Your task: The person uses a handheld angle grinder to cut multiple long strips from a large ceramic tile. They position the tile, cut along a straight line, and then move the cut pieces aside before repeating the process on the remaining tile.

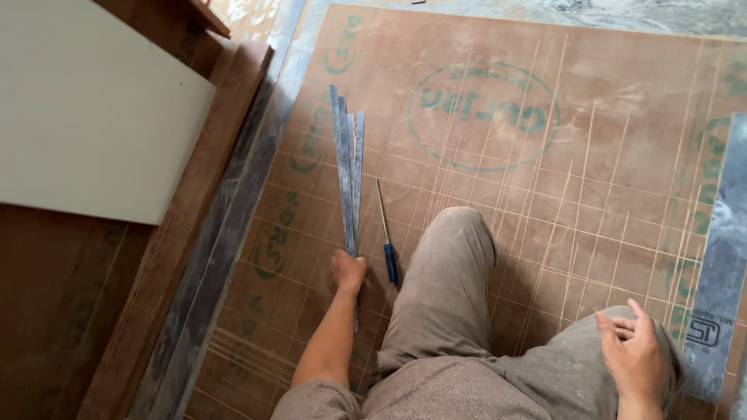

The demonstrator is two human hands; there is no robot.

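A bundle of long, thin grey metal strips (pixel 347 167) is gripped at its near end by the left hand (pixel 347 272), fingers closed around it, and lies on the reddish-brown plywood sheet (pixel 545 179). A blue-handled screwdriver (pixel 387 233) lies just beside. The right hand (pixel 634 346) is rested on the knee, fingers loosely curled, nothing held.

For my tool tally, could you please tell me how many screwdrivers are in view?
1: a blue-handled screwdriver lies on the plywood sheet, just right of the left hand. Others may be hidden.
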